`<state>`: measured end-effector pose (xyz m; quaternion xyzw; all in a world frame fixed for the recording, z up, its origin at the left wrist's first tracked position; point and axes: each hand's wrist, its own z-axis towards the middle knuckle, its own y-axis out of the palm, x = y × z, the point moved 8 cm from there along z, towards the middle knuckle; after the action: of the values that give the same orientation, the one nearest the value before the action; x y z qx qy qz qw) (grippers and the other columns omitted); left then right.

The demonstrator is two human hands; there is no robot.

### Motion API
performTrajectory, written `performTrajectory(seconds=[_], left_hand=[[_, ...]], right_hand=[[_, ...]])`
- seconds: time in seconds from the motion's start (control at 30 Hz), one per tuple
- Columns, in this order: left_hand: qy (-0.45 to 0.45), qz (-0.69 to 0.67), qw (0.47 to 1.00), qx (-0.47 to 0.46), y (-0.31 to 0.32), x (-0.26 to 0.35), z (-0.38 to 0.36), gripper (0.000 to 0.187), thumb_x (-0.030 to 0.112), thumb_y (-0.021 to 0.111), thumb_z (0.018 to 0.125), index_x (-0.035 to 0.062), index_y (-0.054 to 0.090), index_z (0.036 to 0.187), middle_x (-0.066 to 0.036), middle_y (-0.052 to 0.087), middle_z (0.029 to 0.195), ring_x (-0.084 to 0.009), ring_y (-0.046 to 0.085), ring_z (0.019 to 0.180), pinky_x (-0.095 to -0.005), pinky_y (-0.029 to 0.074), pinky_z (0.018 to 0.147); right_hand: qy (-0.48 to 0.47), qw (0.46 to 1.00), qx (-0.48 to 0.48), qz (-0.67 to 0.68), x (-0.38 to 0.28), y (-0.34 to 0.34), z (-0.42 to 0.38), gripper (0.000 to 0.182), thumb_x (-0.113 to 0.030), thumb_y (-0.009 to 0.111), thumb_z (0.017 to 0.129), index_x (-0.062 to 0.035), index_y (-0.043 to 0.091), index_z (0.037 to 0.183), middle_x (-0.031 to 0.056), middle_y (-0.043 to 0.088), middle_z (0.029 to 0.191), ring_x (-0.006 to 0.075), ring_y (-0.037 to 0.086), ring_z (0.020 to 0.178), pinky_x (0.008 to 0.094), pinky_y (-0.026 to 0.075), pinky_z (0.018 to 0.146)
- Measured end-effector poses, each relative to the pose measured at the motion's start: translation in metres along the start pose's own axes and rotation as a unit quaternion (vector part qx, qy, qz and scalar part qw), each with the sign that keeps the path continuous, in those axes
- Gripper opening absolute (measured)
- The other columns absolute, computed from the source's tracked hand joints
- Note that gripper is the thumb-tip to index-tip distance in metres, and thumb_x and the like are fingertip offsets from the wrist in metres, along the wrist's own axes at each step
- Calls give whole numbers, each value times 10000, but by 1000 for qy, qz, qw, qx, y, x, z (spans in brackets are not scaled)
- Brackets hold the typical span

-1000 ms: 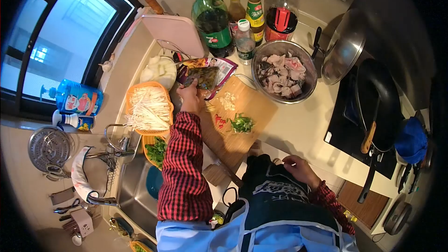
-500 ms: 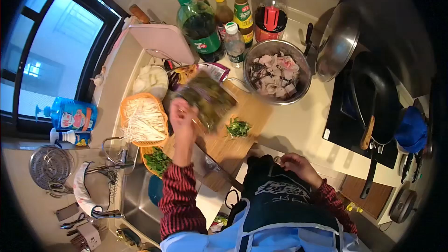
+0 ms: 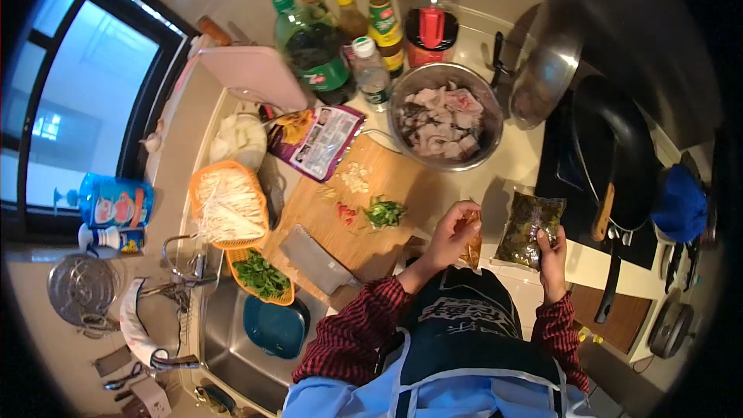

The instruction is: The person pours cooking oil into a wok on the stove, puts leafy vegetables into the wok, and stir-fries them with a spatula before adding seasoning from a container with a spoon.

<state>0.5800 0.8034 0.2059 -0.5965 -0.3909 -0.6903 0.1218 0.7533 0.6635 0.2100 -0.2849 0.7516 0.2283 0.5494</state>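
Left hand (image 3: pixel 451 238) pinching amber packet (image 3: pixel 472 241); right hand (image 3: pixel 552 258) grasping dark-filled packet (image 3: pixel 526 226); bowl (image 3: pixel 493 128) holds pale chunks (image 3: pixel 445 125).

Green bottle (image 3: pixel 316 46), label (image 3: pixel 325 77) reads 7up. White lettering on black apron (image 3: pixel 464 329), angled, not legible. Print also on yellow-labelled bottle (image 3: pixel 385 31), purple packet (image 3: pixel 323 139), blue pump bottle (image 3: pixel 118 203) and dark pouch (image 3: pixel 528 228), all too small or blurred to read.
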Motion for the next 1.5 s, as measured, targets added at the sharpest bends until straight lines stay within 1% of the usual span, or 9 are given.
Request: performTrajectory(seconds=[0.13, 0.23, 0.27, 0.3, 0.43, 0.63, 0.73, 1.2, 1.5], left_hand=[[23, 196, 980, 3, -9, -40, 24, 323, 201, 511, 816, 17, 415, 1063, -65, 513, 942, -135, 511, 846, -237, 397, 731], [131, 483, 855, 139, -32, -13, 27, 382, 267, 511, 809, 19, 411, 1081, -93, 512, 1010, -201, 507, 931, -301, 409, 777], [-35, 163, 974, 155, -55, -38, 38, 408, 267, 523, 800, 19, 394, 1097, -115, 501, 1029, -220, 499, 958, -322, 409, 795], [-201, -180, 951, 152, -52, -67, 41, 437, 267, 536, 792, 18, 376, 1113, -137, 490, 1048, -239, 492, 985, -344, 410, 813], [-236, -332, 895, 183, -66, -72, 80, 344, 194, 509, 788, 32, 399, 1072, -134, 516, 1003, -248, 512, 951, -363, 443, 791], [-167, -336, 898, 230, -66, -70, 90, 225, 79, 452, 754, 32, 445, 974, -106, 535, 968, -230, 539, 869, -363, 472, 745], [-162, -358, 892, 221, -54, -67, 81, 214, 77, 453, 752, 33, 455, 962, -92, 543, 950, -215, 540, 867, -362, 468, 754], [-69, -255, 940, 215, -72, -54, 0, 252, 68, 443, 743, -25, 482, 974, -130, 549, 966, -270, 537, 910, -430, 443, 807], [-26, -270, 939, 211, -65, -10, -17, 357, -44, 480, 720, -7, 400, 1066, -114, 507, 962, -235, 511, 930, -378, 416, 826]], right_hand=[[-53, 995, 17, -85, -3, -16, -1, 301, -134, 560, 791, -14, 438, 1039, 39, 542, 910, 105, 500, 796, 228, 424, 694], [-26, 997, 0, -69, 0, -8, -3, 260, -104, 540, 799, -16, 445, 1025, 31, 538, 919, 90, 486, 813, 214, 405, 709], [-25, 997, 6, -69, -4, -2, -2, 260, -104, 540, 799, -16, 445, 1025, 31, 538, 919, 90, 486, 813, 214, 405, 709], [-23, 998, 4, -66, -8, 5, -2, 253, -96, 534, 801, -16, 444, 1023, 29, 536, 919, 88, 485, 812, 214, 403, 713], [2, 997, -38, -73, 21, 10, 26, 282, -87, 524, 803, -16, 413, 1053, 42, 517, 959, 99, 470, 849, 216, 403, 715], [-139, 913, -27, -383, 31, 18, 35, 473, -31, 515, 787, 3, 269, 1190, 118, 459, 1067, 162, 444, 980, 257, 413, 756], [42, 987, -91, -125, 66, 21, 38, 487, -30, 519, 780, 9, 263, 1192, 146, 442, 1083, 179, 435, 1000, 261, 396, 788], [-182, 893, -53, -407, 66, 10, 44, 469, -46, 536, 759, -20, 328, 1179, 144, 391, 1103, 241, 419, 1012, 302, 379, 830], [-130, 900, -72, -410, 55, 21, 31, 532, -92, 572, 718, 15, 324, 1177, 202, 375, 1162, 328, 372, 1065, 352, 318, 903]])
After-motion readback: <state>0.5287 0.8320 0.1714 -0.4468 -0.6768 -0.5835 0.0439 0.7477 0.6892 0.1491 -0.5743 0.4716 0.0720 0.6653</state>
